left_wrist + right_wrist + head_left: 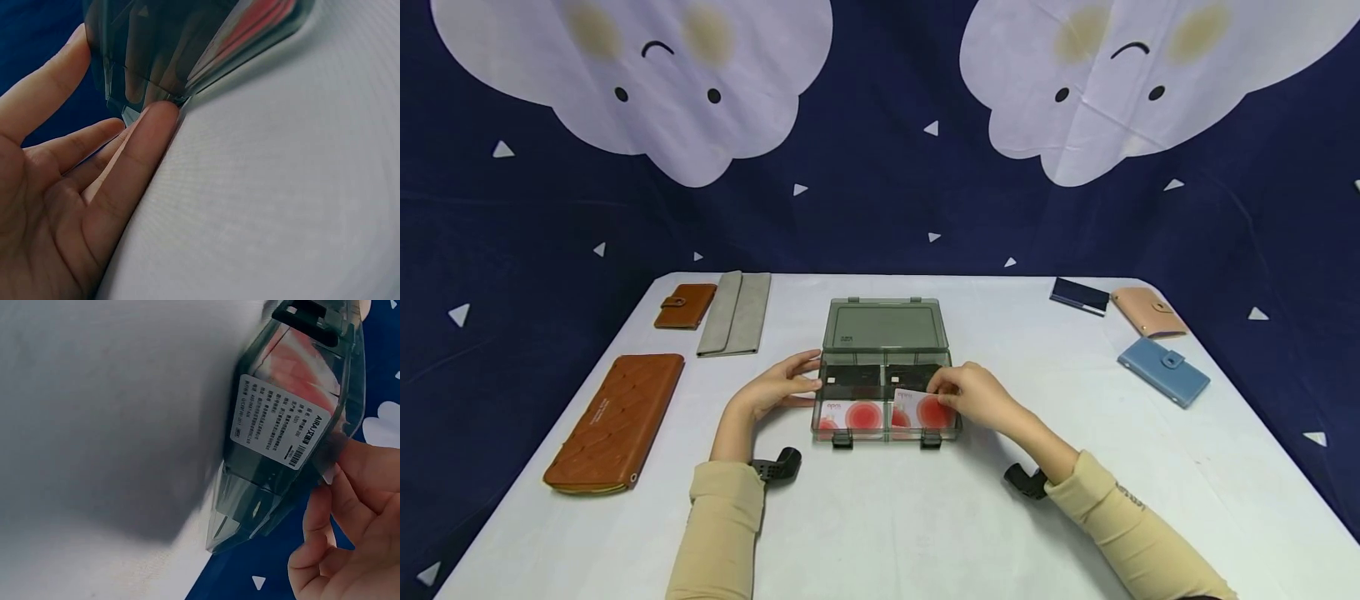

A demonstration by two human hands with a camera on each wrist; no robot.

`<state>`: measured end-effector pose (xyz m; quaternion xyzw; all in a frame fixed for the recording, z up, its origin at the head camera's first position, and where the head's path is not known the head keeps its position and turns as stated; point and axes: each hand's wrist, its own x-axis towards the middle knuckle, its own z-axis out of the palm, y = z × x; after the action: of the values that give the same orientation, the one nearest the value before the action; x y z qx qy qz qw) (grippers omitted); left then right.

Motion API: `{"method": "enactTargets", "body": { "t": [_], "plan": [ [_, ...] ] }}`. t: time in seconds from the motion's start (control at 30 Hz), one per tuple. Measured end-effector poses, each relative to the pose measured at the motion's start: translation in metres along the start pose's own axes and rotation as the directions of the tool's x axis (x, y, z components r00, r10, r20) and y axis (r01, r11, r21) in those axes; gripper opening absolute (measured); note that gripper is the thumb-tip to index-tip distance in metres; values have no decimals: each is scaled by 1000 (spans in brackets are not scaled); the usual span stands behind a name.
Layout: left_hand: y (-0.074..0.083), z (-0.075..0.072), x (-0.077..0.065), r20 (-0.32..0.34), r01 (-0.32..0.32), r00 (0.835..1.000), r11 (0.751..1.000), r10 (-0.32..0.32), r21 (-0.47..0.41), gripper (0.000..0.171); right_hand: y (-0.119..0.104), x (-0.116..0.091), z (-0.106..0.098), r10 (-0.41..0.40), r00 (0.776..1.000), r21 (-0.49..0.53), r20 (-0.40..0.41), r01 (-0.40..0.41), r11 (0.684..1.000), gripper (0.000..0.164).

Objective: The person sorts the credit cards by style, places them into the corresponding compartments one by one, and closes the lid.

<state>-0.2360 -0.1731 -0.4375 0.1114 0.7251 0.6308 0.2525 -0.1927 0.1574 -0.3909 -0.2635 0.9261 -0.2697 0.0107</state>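
Note:
A clear grey-green plastic box stands in the middle of the table, its lid swung back. Dark cards lie in its two rear compartments. In the front left compartment is a red-and-white card. My right hand pinches another red-and-white card by its right corner, tilted over the front right compartment; the right wrist view shows a white corner between thumb and finger. My left hand rests its extended fingers against the box's left wall.
To the left lie a brown quilted wallet, a small brown card holder and a grey folding case. On the right are a dark flat case, a tan card holder and a blue one.

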Motion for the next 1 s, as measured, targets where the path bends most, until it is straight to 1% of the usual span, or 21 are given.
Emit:
{"method": "enactTargets", "body": {
  "t": [0.17,0.23,0.3,0.37,0.43,0.5,0.53,0.6,0.63,0.7,0.73,0.8,0.87,0.9,0.93,0.97,1.0],
  "plan": [
    [1,1,-1,-4,3,1000,1000,-3,1,75,-1,-1,1,-40,999,-89,27,43,995,9],
    [1,1,-1,-3,3,1000,1000,-3,3,75,-2,0,-1,-42,999,-107,27,45,993,10],
    [1,1,-1,-4,4,1000,1000,-4,6,75,-1,5,-6,-22,1000,-100,8,23,995,11],
    [1,1,-1,-4,4,1000,1000,-4,8,75,1,13,-14,10,1000,-67,-26,-12,998,14],
    [1,1,0,-3,3,1000,1000,-3,12,74,9,25,-21,58,997,-1,-48,-58,998,19],
    [1,0,1,-3,4,1000,1000,-4,12,74,19,39,-27,127,991,98,-37,-123,987,29],
    [0,0,1,-2,4,1000,1000,-4,14,74,26,47,-28,171,985,147,-18,-166,975,34],
    [-1,-1,1,-4,4,1000,1000,-4,12,74,39,61,-27,265,963,238,53,-270,933,46],
    [-2,-1,2,-5,5,1000,1000,-4,11,74,50,69,-24,297,951,275,88,-310,910,50],
    [-2,-2,3,-8,8,1000,1000,-8,6,74,66,80,-16,335,928,338,164,-372,865,58],
    [-3,-2,3,-7,8,1000,1000,-8,4,74,88,91,-7,330,925,394,187,-378,838,62],
    [-3,-2,4,-6,7,1000,1000,-7,3,73,133,115,15,342,910,470,236,-415,779,70],
    [-3,-2,4,-3,3,1000,1000,-3,4,73,176,136,35,342,903,579,262,-430,693,76],
    [-2,-1,3,-3,3,1000,1000,-3,2,73,200,149,46,337,902,637,271,-430,640,81],
    [-2,-1,3,-3,2,1000,1000,-2,3,73,222,161,55,326,904,698,278,-423,578,85],
    [-2,-2,3,-3,1,1000,1000,-1,2,74,230,167,59,330,898,738,291,-431,519,89],
    [-2,-2,2,-5,4,1000,1000,-4,-2,74,236,171,62,313,903,792,295,-414,448,91]
  ]
}}
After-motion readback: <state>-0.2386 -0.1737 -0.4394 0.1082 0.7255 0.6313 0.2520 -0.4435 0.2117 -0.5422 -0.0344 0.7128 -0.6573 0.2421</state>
